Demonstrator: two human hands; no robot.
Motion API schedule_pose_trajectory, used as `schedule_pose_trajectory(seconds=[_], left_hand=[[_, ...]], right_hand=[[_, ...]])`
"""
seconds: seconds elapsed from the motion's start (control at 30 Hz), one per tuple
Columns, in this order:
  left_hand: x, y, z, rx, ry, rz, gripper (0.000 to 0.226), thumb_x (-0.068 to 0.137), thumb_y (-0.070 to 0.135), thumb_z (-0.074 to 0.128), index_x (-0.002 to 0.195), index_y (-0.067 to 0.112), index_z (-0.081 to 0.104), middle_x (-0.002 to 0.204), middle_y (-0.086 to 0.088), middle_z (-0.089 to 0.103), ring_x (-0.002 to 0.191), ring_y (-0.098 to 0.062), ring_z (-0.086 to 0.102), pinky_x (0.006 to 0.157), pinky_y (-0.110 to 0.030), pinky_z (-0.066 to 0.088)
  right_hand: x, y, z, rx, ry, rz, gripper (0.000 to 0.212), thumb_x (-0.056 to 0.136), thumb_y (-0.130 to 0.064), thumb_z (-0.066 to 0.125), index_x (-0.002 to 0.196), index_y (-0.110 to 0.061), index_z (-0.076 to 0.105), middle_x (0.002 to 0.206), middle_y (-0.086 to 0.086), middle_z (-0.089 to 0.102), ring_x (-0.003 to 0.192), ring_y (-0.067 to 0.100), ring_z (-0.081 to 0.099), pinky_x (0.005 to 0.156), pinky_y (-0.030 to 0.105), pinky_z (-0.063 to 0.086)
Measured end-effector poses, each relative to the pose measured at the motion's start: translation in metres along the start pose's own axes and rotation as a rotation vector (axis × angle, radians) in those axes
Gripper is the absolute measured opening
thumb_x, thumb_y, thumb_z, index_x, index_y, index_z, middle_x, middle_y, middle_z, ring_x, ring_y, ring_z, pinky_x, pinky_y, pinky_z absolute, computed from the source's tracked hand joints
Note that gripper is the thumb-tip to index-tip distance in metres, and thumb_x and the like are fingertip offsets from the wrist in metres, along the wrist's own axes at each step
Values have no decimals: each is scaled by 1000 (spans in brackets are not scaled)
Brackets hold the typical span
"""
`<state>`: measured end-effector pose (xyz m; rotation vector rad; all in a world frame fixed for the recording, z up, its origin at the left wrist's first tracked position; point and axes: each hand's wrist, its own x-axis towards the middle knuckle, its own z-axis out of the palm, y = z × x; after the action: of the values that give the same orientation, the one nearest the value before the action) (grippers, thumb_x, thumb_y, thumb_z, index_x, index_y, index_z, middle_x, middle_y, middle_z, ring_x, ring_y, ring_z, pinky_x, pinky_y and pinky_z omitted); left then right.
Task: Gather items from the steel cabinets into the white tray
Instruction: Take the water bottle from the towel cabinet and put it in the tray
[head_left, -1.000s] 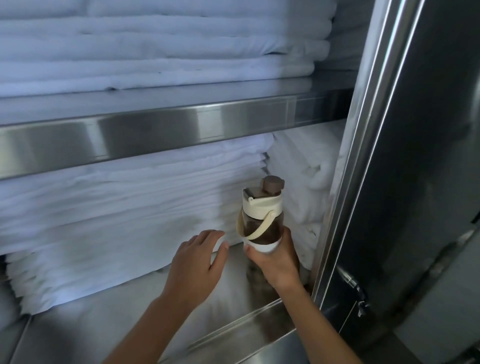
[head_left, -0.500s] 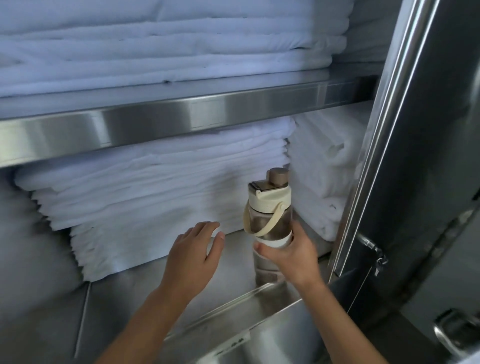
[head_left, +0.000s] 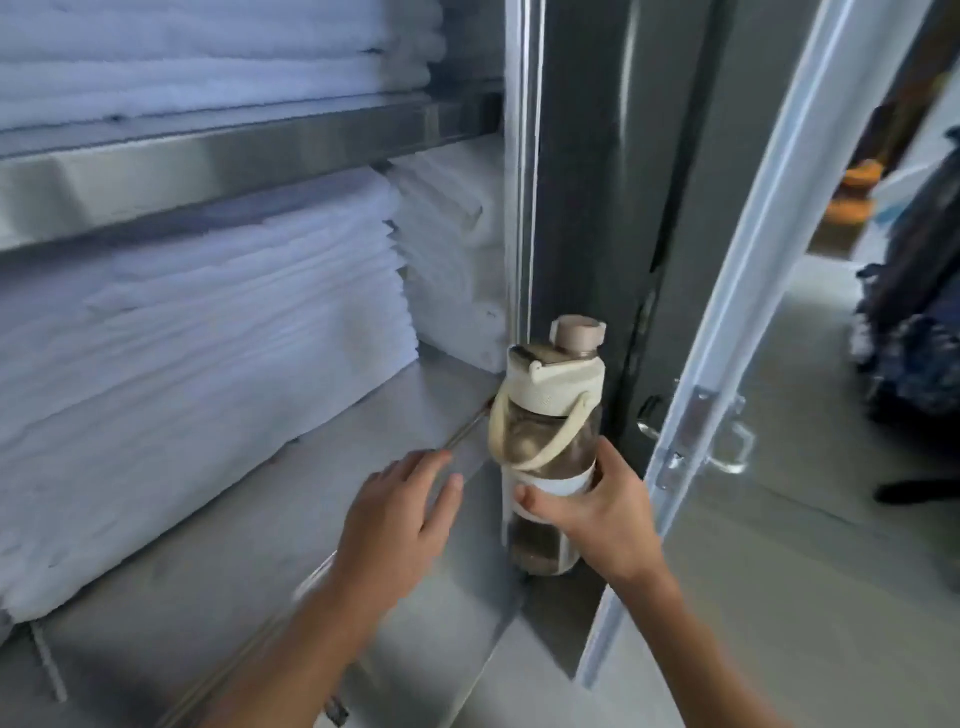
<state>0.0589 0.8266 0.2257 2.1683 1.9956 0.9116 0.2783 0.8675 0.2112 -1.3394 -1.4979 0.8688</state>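
Bottle (head_left: 545, 441) gripped by right hand (head_left: 597, 514) at cabinet (head_left: 208, 571) edge; left hand (head_left: 400, 514) spread, empty. Next: carry to unseen tray.

Bottle (head_left: 549, 457) brown, cream lid; towels (head_left: 197, 332) white; cabinet (head_left: 260, 161) steel-grey.

No legible text, number, brand or sign in view. On the bottle (head_left: 549, 447), one faint small mark sits on the front of the cream lid (head_left: 557, 385), just above the strap; it is too blurred to read. The white band lower on the bottle shows no readable print.
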Motion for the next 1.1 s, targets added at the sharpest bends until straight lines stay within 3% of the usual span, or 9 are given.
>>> schedule_pose_trajectory(seconds=[0.07, 0.23, 0.37, 0.5, 0.63, 0.73, 0.8, 0.93, 1.1], left_hand=[[3, 34, 21, -62, -31, 67, 45, 96, 47, 37, 120, 21, 65, 115, 5, 69, 99, -23, 65, 85, -36, 51], [0, 120, 72, -204, -160, 243, 44, 99, 51, 36, 127, 27, 59, 123, 12, 63, 109, -12, 61, 91, -38, 51], [-5, 194, 107, -191, -224, 380, 48, 100, 53, 30, 129, 28, 58, 126, 17, 62, 110, -4, 57, 92, -29, 48], [-19, 280, 147, -175, -316, 517, 49, 101, 48, 31, 129, 20, 59, 123, 7, 65, 111, -15, 60, 92, -35, 49], [-44, 358, 189, -181, -365, 592, 56, 98, 52, 27, 125, 17, 61, 121, 4, 65, 105, -23, 62, 91, -36, 48], [-59, 406, 216, -206, -386, 643, 51, 97, 49, 33, 119, 16, 64, 115, 2, 68, 96, -26, 64, 82, -35, 51], [-62, 436, 233, -212, -431, 681, 53, 97, 50, 31, 121, 16, 64, 118, 3, 67, 102, -24, 63, 84, -34, 51], [-56, 497, 271, -252, -498, 751, 57, 95, 53, 29, 123, 16, 63, 122, 2, 65, 111, -23, 60, 90, -34, 49], [-48, 569, 341, -295, -548, 864, 47, 95, 46, 38, 115, 14, 66, 112, -1, 68, 100, -28, 64, 86, -38, 52]], right_hand=[[-17, 8, -42, -56, 104, 17, 66, 52, -65, 88, 108, -41, 62, 98, -29, 72, 90, -8, 68, 79, 26, 57], [-57, 33, -143, -104, 301, 128, 67, 53, -69, 86, 106, -35, 62, 98, -20, 74, 93, 2, 69, 85, 39, 58], [-94, 58, -215, -113, 409, 231, 64, 49, -67, 86, 100, -35, 61, 93, -21, 73, 88, 0, 68, 80, 38, 58], [-143, 88, -291, -160, 504, 310, 56, 48, -64, 83, 85, -32, 56, 78, -29, 66, 70, -5, 61, 61, 19, 44], [-183, 111, -367, -221, 595, 408, 61, 46, -67, 77, 90, -30, 57, 76, -17, 66, 74, 1, 61, 64, 25, 47], [-204, 127, -413, -230, 653, 456, 70, 46, -68, 76, 99, -26, 60, 89, -12, 71, 86, 8, 65, 78, 35, 54], [-217, 139, -441, -221, 690, 486, 72, 46, -67, 77, 102, -26, 60, 92, -12, 72, 90, 8, 66, 83, 39, 56], [-234, 165, -489, -199, 756, 546, 63, 47, -64, 81, 98, -33, 60, 89, -17, 72, 87, 3, 67, 79, 35, 56], [-241, 212, -547, -209, 864, 657, 60, 45, -65, 80, 90, -31, 58, 82, -15, 69, 79, 4, 64, 72, 32, 53]])
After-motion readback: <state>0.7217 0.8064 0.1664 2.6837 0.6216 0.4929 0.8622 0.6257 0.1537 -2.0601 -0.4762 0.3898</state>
